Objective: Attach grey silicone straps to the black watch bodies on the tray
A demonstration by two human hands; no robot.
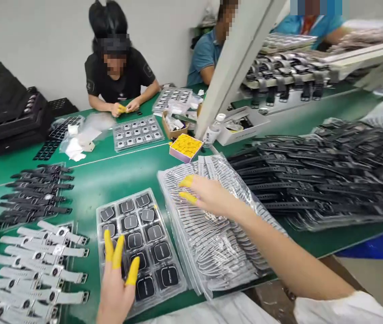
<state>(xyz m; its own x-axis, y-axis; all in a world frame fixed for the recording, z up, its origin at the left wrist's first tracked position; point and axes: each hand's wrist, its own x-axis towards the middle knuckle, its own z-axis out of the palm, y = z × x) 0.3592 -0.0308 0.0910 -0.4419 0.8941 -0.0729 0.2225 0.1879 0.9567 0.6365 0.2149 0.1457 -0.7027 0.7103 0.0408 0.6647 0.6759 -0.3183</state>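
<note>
At the lower centre of the frame, a clear tray (164,293) of black square pieces (155,232) lies flat on the green table (90,180). The left hand (114,290) is over its lower-left part, with the thumb and two fingers in yellow covers, spread well apart. Nothing shows between them; whether a fingertip touches a piece cannot be told.

Just beside this tray, right of centre, stands a stack of clear trays (177,252) bearing grey straps (223,263). The right hand (213,195) is over the upper part of the stack. Its covered thumb and forefinger are parted with no strap visible in the gap; the remaining fingers are mostly hidden.

The step in hand appears to be a reach over both trays. Handling guidance:

1. Use the covered fingertips; bare fingers would probably mark the pieces' dark surfaces.
2. Grip a square piece by its edges and lift straight up, clear of the compartment walls.
3. Separate one strap before lifting. The rows are packed tightly, so neighbours may snag.
4. Lower the right forearm no further, since it spans the straps and could disturb them.
</note>
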